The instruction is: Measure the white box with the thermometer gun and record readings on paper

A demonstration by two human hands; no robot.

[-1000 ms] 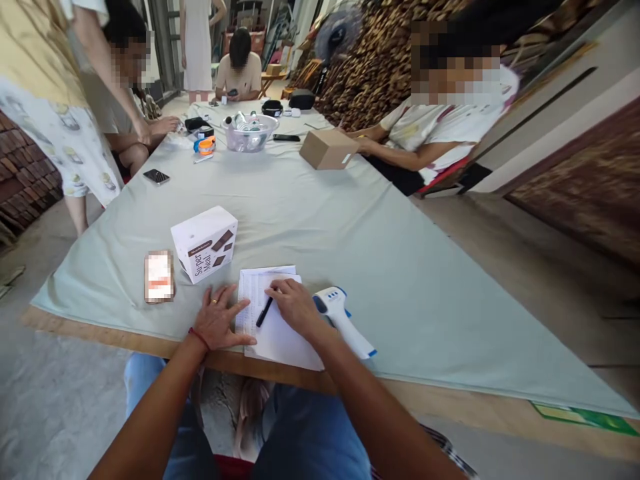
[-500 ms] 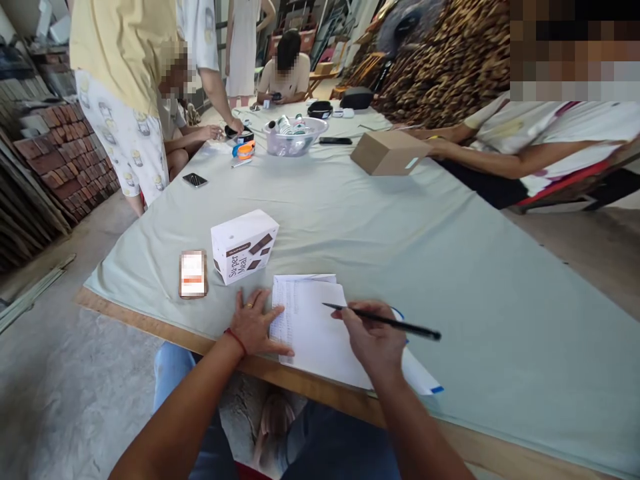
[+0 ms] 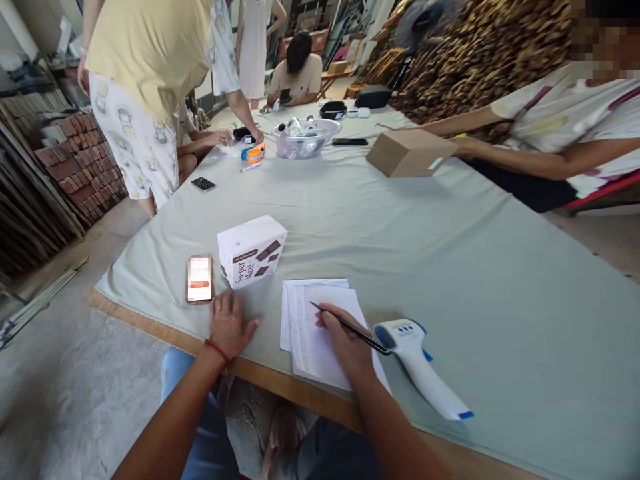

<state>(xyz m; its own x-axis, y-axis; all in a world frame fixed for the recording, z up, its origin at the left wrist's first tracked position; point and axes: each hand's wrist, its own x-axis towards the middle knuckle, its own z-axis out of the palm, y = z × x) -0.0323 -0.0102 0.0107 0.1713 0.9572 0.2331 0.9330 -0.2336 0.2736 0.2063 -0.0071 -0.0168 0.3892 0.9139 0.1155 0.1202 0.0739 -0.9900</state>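
Note:
My right hand (image 3: 345,343) grips a black pen (image 3: 356,329), its tip pointing left over the upper part of the paper sheets (image 3: 313,353). Small rows of writing run down the left side of the top sheet. My left hand (image 3: 229,327) lies flat on the cloth, fingers spread, left of the sheets and apart from them. Just beyond its fingers stands a white box (image 3: 253,250) printed "Super Meal". A phone with a lit screen (image 3: 199,280) lies to its left. Right of my right hand rests a white and blue infrared thermometer (image 3: 425,370).
A clear plastic basin (image 3: 304,143) with bottles or cans stands farther back, beside a cardboard box (image 3: 407,153). A dark phone (image 3: 203,184) lies at the left edge. Several people are around the table; one leans over its left side, reaching toward small items near an orange tape roll (image 3: 255,154).
My left hand has moved left off the sheets onto the cloth. My right hand has shifted left with the pen over the writing, and the thermometer now shows fully.

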